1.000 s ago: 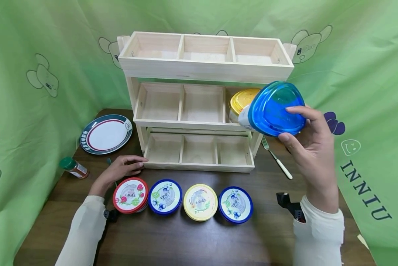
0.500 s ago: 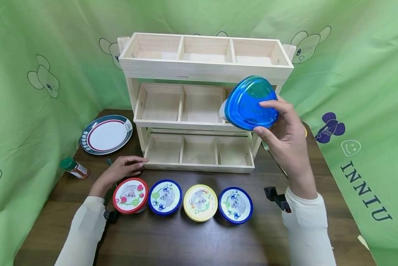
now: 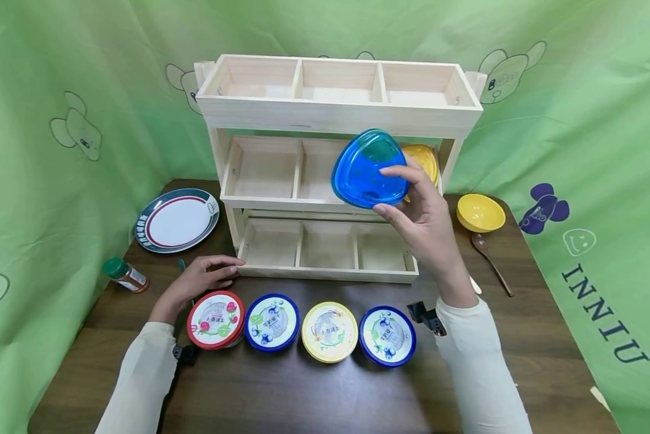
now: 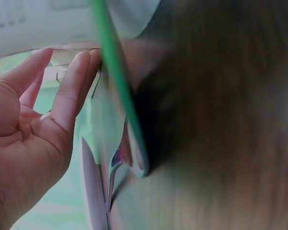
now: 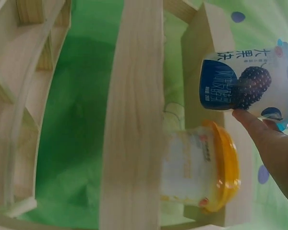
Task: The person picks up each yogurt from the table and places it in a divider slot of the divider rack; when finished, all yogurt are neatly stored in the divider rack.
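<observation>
My right hand (image 3: 428,226) holds a yogurt cup (image 3: 365,172) by its clear blue lid, in front of the middle tier of a pale wooden three-tier rack (image 3: 338,114). In the right wrist view the cup (image 5: 249,86) shows a blackberry picture, thumb and fingers near its lid. A yellow-lidded cup (image 3: 421,160) stands in the right compartment of that tier, partly hidden by the hand. My left hand (image 3: 208,277) touches the left front corner of the bottom tier, fingers fairly straight. Just below it sits a red-lidded tub (image 3: 215,319).
Blue-lidded (image 3: 272,322) and yellow-lidded tubs (image 3: 329,331) continue the row before the rack. At left are a plate (image 3: 176,220) and a green-capped shaker bottle (image 3: 125,275). A yellow bowl (image 3: 480,213) and brown spoon (image 3: 490,262) lie at right.
My right hand has carried the blue-lidded yogurt cup leftward across the middle tier, uncovering the yellow bowl and spoon. The left hand has stayed at the rack's corner.
</observation>
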A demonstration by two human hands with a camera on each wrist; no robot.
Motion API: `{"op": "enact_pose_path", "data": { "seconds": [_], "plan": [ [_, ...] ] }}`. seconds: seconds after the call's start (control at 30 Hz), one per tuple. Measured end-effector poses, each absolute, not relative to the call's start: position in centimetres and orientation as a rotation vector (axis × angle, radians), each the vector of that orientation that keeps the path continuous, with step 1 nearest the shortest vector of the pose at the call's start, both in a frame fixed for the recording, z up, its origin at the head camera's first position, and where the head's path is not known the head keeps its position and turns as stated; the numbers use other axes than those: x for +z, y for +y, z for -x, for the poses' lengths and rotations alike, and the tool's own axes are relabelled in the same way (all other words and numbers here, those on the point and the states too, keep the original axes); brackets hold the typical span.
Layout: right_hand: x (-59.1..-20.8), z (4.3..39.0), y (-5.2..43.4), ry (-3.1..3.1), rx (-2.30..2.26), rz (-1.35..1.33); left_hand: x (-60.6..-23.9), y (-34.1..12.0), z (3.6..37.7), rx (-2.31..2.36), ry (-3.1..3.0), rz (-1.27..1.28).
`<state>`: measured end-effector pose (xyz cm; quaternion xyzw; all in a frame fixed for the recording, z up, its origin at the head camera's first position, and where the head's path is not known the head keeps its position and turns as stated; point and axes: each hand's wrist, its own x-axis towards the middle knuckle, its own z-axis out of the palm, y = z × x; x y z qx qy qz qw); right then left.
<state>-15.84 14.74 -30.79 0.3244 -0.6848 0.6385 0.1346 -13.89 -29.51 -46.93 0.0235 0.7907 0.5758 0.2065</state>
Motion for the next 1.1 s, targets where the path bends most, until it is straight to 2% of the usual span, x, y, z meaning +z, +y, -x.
{"op": "enact_pose_path", "data": {
  "seconds": [0.87, 1.1],
  "plan": [
    [-33.1, 18.2, 10.4, -2.106, 1.94, -0.84, -47.3, -29.4, 13.6, 1.625, 2.201, -0.076],
    [-33.2, 18.8, 9.6, -2.127, 1.932, -0.728, -47.1, -29.3, 13.6, 1.611, 2.219, -0.06]
  ]
}}
